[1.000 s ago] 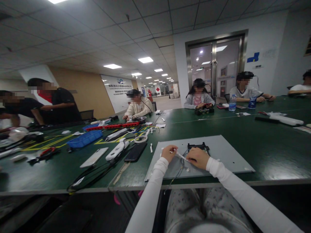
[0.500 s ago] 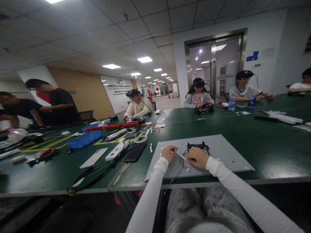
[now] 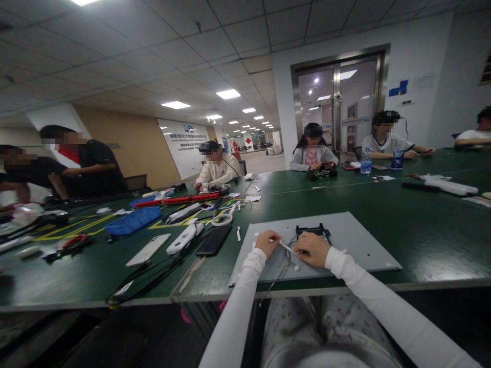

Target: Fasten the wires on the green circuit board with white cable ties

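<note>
A narrow white strip (image 3: 287,247) is stretched between my two hands, over a flat grey panel (image 3: 353,245). My left hand (image 3: 267,243) is closed in a pinch on the strip's left end. At the other end, the fingers of my right hand (image 3: 313,249) are closed on the strip, just in front of a black frame-like part (image 3: 311,228) that they partly cover. Thin cables (image 3: 281,274) run beneath the strip towards the table edge. A small white connector (image 3: 296,267) rests on the panel below my right fingers.
Left of the panel are a dark phone (image 3: 215,240), a white phone (image 3: 149,250), a white power bank (image 3: 185,238), a white tape roll (image 3: 221,220) and a blue tray (image 3: 132,221). A water bottle (image 3: 366,161) stands farther back. Several people sit or stand around the green table (image 3: 383,204).
Both hands stay almost in place on the white strip. Its angle and the panel look the same as half a second ago.
</note>
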`<state>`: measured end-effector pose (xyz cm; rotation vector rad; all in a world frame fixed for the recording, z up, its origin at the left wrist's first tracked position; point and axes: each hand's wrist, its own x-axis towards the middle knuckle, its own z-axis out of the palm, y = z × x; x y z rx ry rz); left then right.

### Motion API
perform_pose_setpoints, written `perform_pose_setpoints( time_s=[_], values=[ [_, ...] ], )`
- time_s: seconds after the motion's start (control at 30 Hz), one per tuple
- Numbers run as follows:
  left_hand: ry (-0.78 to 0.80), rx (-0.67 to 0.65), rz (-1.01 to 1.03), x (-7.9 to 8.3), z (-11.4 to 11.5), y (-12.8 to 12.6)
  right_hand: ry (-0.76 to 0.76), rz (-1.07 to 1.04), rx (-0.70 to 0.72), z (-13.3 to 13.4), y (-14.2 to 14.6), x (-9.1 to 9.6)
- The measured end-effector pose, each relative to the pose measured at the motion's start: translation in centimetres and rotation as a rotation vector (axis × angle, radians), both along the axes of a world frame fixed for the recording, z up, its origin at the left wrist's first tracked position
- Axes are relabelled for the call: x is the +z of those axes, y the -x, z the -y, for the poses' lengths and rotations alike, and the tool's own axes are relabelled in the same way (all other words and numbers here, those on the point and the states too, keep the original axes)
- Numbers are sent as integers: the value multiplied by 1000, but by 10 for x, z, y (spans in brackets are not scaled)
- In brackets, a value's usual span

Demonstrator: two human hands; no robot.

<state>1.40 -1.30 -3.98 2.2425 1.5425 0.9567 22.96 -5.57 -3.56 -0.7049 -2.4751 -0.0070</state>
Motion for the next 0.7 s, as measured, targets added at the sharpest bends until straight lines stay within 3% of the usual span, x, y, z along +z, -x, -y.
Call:
perform_pose_setpoints(
  time_s=[0.7],
  values=[
    [-68, -77, -121, 5, 5, -2, -7, -3, 34, 1, 0, 0]
  ],
)
